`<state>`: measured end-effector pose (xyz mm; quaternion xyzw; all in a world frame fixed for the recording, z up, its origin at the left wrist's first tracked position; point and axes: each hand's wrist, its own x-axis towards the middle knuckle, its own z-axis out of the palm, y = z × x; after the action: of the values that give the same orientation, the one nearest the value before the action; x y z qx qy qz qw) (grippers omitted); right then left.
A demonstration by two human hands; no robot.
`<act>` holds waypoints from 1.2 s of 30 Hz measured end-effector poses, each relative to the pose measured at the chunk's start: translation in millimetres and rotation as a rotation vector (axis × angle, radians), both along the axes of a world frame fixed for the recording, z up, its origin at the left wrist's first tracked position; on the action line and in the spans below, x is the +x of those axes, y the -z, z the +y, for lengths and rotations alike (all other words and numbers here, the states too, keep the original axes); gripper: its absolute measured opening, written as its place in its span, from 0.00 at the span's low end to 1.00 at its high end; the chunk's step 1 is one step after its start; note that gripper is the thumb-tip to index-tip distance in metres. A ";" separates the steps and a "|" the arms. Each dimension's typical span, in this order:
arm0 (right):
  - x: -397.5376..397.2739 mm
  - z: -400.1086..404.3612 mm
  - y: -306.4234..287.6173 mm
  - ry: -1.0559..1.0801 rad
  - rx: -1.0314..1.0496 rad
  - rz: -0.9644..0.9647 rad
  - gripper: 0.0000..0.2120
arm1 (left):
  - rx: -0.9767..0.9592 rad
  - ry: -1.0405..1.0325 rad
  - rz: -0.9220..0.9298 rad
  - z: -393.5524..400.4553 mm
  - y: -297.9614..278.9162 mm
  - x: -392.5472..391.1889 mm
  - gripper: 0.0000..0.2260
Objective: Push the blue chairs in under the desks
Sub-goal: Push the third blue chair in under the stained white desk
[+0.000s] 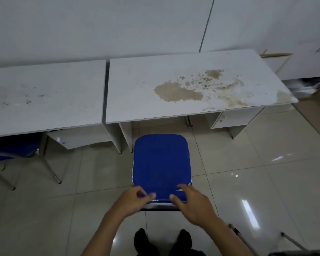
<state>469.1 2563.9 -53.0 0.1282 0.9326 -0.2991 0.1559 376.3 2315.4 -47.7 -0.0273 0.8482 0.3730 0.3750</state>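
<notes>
A blue chair stands on the tiled floor right in front of me, facing the stained white desk; its front edge sits just short of the desk's front edge. My left hand curls around the left end of the chair's back. My right hand lies over the right end, thumb and fingers wrapped on the blue padding. A second blue chair sits partly under the left white desk.
Both desks stand side by side against a white wall. Each has a small drawer unit beneath. Metal legs of another chair show at the lower right. My dark shoes are just behind the chair.
</notes>
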 end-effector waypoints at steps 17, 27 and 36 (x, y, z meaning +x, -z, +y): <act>30.5 65.8 8.9 0.000 0.115 0.305 0.11 | 0.029 -0.276 0.178 50.0 -3.3 63.7 0.36; 28.7 17.6 4.3 0.679 -0.220 0.141 0.13 | 0.107 -0.201 0.056 26.1 19.4 49.3 0.44; -14.5 -37.3 8.8 0.791 -0.346 0.225 0.11 | 0.138 -0.214 0.134 -23.5 22.8 -16.8 0.39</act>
<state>454.6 2526.5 -61.8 0.4136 0.7593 -0.4994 -0.0539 359.4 2292.0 -70.5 -0.0669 0.8359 0.4694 0.2765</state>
